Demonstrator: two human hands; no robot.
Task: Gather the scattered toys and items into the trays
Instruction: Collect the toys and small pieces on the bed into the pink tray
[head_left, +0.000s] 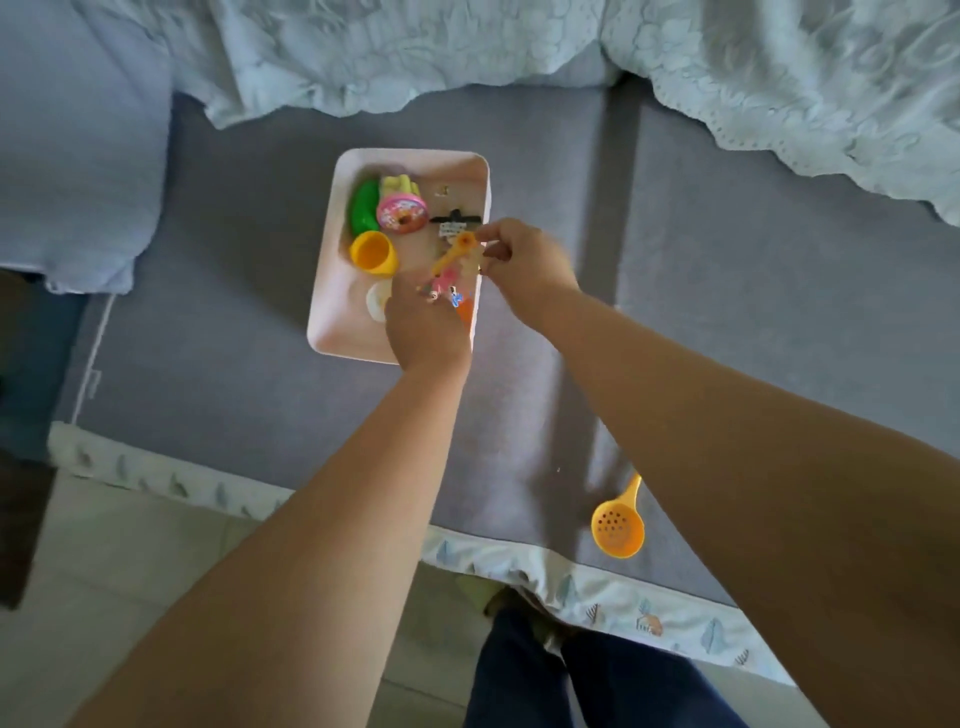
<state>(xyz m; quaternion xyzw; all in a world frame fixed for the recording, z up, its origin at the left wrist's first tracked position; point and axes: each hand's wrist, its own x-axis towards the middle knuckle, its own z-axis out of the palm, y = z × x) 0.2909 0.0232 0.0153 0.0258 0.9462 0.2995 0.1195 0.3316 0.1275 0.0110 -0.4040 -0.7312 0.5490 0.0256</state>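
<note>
Far left of the frame there's a pillow on the bed, nothing on it. Center of the frame sits the pink tray, and going across it from its left side: a green toy, a yellow cup lying on its side just below that, and a pink donut right beside the green one with some pale yellow piece behind it. There's a small black thing further right in the tray, too blurry to call.

Left hand is over the tray's lower right part, with small pink and blue toys at its fingertips. Can't tell if that grip is actually pinching them or just touching, it's all motion blur.

Right hand is at the tray's right rim, fingers curled, grip pinching the end of a small orange spoon that hangs over the tray.

Lower right of the frame, a yellow strainer lies on the bed near its edge, well apart from the tray. A crumpled blanket runs across the top.
</note>
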